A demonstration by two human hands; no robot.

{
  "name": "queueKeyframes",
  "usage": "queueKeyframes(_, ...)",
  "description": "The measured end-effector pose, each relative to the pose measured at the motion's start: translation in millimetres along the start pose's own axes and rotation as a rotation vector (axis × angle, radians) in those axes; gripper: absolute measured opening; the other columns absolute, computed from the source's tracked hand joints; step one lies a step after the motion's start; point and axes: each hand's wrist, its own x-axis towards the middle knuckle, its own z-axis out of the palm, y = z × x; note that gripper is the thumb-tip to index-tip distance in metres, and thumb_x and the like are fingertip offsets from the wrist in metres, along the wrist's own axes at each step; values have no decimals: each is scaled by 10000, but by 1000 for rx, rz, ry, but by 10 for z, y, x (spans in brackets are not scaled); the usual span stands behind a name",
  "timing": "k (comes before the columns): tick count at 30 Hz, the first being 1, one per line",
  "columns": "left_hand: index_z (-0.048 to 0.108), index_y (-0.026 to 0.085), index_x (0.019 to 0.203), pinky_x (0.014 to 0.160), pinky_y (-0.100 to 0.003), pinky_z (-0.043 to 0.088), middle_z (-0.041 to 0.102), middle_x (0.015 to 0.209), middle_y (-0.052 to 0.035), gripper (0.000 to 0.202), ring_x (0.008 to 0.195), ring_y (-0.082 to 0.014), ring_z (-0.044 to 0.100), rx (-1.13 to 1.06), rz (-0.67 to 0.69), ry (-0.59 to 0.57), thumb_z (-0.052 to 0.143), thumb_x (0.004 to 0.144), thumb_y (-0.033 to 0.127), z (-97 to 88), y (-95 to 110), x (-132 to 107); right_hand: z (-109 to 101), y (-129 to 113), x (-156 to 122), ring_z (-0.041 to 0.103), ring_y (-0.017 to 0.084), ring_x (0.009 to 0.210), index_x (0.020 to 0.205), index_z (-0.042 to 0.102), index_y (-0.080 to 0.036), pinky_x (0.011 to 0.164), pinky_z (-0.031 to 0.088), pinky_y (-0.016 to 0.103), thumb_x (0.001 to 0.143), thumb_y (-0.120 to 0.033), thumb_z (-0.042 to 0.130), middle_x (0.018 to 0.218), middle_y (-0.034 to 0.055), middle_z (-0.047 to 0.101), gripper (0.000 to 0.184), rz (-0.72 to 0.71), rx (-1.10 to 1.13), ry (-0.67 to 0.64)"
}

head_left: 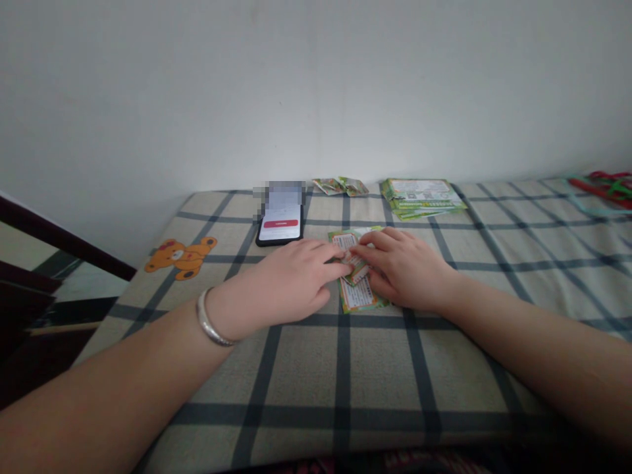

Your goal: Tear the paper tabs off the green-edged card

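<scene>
A green and white printed paper leaflet (359, 297) lies on the checked cloth in front of me, with part of it folded over at an angle. My left hand (291, 280), with a silver bangle at the wrist, grips the folded part from the left, thumb and fingers close together. From the right, my right hand (409, 268) has its bent fingers on the same leaflet, their tips nearly meeting those of my left hand. The fingers partly cover the fold.
A phone (280, 232) with a lit screen lies behind my left hand. Small folded leaflets (340, 187) and a stack of flat leaflets (424, 193) rest by the wall. An orange bear figure (180, 257) is at left; red and green items (609, 187) are far right.
</scene>
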Motion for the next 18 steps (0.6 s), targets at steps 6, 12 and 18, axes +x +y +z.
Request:
queueKeyframes(6, 663, 174, 1060, 918, -407, 497, 638, 1107, -92, 258, 1043, -231, 603, 19, 15, 93, 459, 902, 169, 65, -41, 61, 21, 96, -9, 528, 261, 980, 1219, 610, -142, 869, 432, 409, 844, -280, 531, 1134, 128, 609, 407, -17, 150, 34)
queueKeyframes(12, 648, 131, 1003, 890, -383, 518, 672, 1021, -88, 191, 981, -216, 629, -35, -104, 140, 490, 906, 175, 141, -49, 79, 27, 151, -4, 574, 244, 982, 1137, 666, -161, 883, 449, 387, 830, -298, 587, 1119, 101, 658, 346, -19, 212, 72)
queueKeyframes(18, 620, 148, 985, 885, -360, 504, 654, 988, -73, 148, 984, -199, 606, -154, -128, 195, 511, 914, 218, 183, -51, 74, -7, 136, -32, 610, 215, 919, 1129, 671, -178, 772, 463, 332, 904, -393, 534, 1042, 85, 703, 340, -85, 167, 121)
